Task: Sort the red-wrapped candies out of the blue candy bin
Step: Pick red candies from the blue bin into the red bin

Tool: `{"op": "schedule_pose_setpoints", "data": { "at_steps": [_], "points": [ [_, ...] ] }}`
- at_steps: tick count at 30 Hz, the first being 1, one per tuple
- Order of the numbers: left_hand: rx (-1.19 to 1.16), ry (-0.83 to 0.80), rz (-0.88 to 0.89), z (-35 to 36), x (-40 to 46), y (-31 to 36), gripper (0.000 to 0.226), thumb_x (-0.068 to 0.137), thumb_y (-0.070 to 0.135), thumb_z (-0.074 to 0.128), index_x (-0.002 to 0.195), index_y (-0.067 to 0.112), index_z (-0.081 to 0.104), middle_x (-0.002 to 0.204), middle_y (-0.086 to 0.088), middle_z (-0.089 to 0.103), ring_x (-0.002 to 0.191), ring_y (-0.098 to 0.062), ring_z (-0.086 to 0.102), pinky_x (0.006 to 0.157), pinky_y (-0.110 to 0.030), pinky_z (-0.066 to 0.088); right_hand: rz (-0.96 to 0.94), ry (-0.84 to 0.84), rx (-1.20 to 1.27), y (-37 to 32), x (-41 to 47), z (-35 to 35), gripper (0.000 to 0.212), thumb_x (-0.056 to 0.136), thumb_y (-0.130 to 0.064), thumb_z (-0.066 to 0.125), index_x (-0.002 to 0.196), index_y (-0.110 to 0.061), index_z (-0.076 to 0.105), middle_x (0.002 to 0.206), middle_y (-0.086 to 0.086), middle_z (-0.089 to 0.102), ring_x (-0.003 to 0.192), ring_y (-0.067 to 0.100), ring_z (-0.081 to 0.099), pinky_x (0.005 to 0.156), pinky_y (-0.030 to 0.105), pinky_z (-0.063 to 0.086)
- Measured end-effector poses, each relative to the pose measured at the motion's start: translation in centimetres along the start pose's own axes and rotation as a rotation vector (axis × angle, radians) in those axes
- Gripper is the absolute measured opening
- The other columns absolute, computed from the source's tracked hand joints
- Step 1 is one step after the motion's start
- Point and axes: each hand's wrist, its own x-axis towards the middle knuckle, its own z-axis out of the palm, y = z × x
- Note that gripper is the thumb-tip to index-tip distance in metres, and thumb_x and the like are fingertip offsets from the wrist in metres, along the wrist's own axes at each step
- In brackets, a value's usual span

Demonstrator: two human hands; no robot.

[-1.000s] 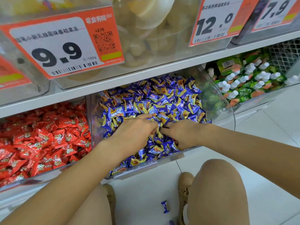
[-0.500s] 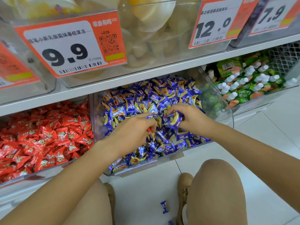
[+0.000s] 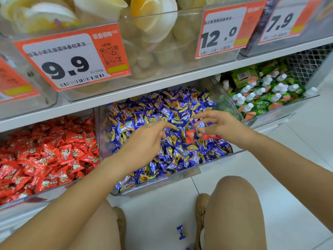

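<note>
The clear bin of blue-wrapped candies sits on the lower shelf in the middle. Two red-wrapped candies show among the blue ones: one just below my right thumb, another under my right palm. My right hand hovers over the pile with its fingers spread, and a blue candy lies against its thumb tip. My left hand hangs over the left middle of the pile, fingers loosely curled, with nothing visible in it. The bin of red candies stands to the left.
A bin of green pouches with white caps stands to the right. Bins of pale jelly cups with orange price tags fill the upper shelf. One blue candy lies on the white floor between my shoes.
My right hand, which held a bunch of blue candies, has opened and shifted right. Two red candies have come into view beneath it. My left hand has stayed about where it was.
</note>
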Motion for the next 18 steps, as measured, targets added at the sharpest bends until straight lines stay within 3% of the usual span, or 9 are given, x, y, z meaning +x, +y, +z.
{"op": "schedule_pose_setpoints", "data": {
  "at_steps": [3,5,6,8,10,13,15,18],
  "points": [
    [-0.063,-0.046,-0.075,0.3,0.7,0.7,0.029,0.100,0.023,0.045,0.129,0.026,0.050,0.092,0.009,0.059,0.067,0.000,0.052,0.064,-0.021,0.041,0.082,-0.018,0.143,-0.2,-0.1,-0.1,0.038,0.086,0.004,0.061,0.114,-0.021,0.065,0.115,0.010,0.064,0.092,0.015,0.067,0.104,0.039,0.042],
    [-0.021,-0.105,-0.081,0.9,1.6,1.4,0.038,0.095,0.032,0.055,0.132,0.027,0.048,0.098,0.013,0.058,0.076,-0.003,0.053,0.069,-0.024,0.039,0.081,-0.070,0.204,-0.5,-0.3,0.0,0.039,0.086,0.006,0.060,0.117,-0.019,0.062,0.103,0.008,0.068,0.082,0.014,0.070,0.099,0.036,0.044],
    [0.025,-0.133,-0.062,1.3,2.0,1.8,0.042,0.092,0.034,0.059,0.133,0.026,0.048,0.104,0.012,0.058,0.082,-0.005,0.053,0.074,-0.025,0.039,0.077,-0.091,0.175,-0.7,-0.4,0.2,0.042,0.086,0.004,0.061,0.120,-0.021,0.060,0.107,0.005,0.068,0.078,0.010,0.070,0.096,0.036,0.046],
    [0.104,-0.158,-0.023,2.3,2.9,2.6,0.041,0.091,0.032,0.061,0.130,0.024,0.053,0.113,0.007,0.057,0.095,-0.010,0.054,0.082,-0.028,0.043,0.047,-0.057,-0.097,-0.9,-0.3,0.5,0.053,0.087,-0.003,0.065,0.130,-0.031,0.051,0.125,0.000,0.060,0.070,-0.007,0.065,0.090,0.034,0.049],
    [0.168,-0.138,-0.003,3.3,3.8,3.1,0.030,0.092,0.030,0.059,0.121,0.022,0.060,0.115,0.003,0.059,0.102,-0.015,0.056,0.086,-0.033,0.047,-0.006,0.064,-0.410,-1.1,-0.1,0.5,0.055,0.089,-0.009,0.064,0.135,-0.034,0.047,0.131,-0.003,0.055,0.062,-0.005,0.063,0.077,0.026,0.052],
    [0.233,-0.130,0.040,4.4,4.7,3.8,0.022,0.093,0.029,0.056,0.111,0.025,0.068,0.112,0.003,0.060,0.100,-0.019,0.058,0.075,-0.032,0.047,-0.047,0.244,-0.516,-1.7,-0.4,-0.3,0.042,0.092,-0.010,0.057,0.129,-0.030,0.053,0.121,-0.005,0.060,0.060,0.009,0.061,0.056,0.016,0.046],
    [0.291,-0.184,0.118,5.3,5.2,4.1,0.025,0.094,0.028,0.055,0.117,0.027,0.066,0.116,0.002,0.057,0.101,-0.022,0.059,0.069,-0.031,0.045,-0.038,0.273,-0.520,-2.0,-0.7,-0.9,0.036,0.093,-0.013,0.056,0.125,-0.030,0.056,0.116,-0.005,0.061,0.062,0.013,0.062,0.055,0.019,0.046],
    [0.491,-0.247,0.203,6.9,5.9,4.3,0.026,0.094,0.021,0.052,0.119,0.021,0.060,0.119,0.000,0.055,0.094,-0.026,0.061,0.058,-0.032,0.042,0.027,0.182,-0.421,-2.5,-1.0,-1.2,0.027,0.095,-0.020,0.054,0.119,-0.029,0.059,0.109,-0.007,0.060,0.064,0.017,0.062,0.062,0.028,0.052]
  ]
}}
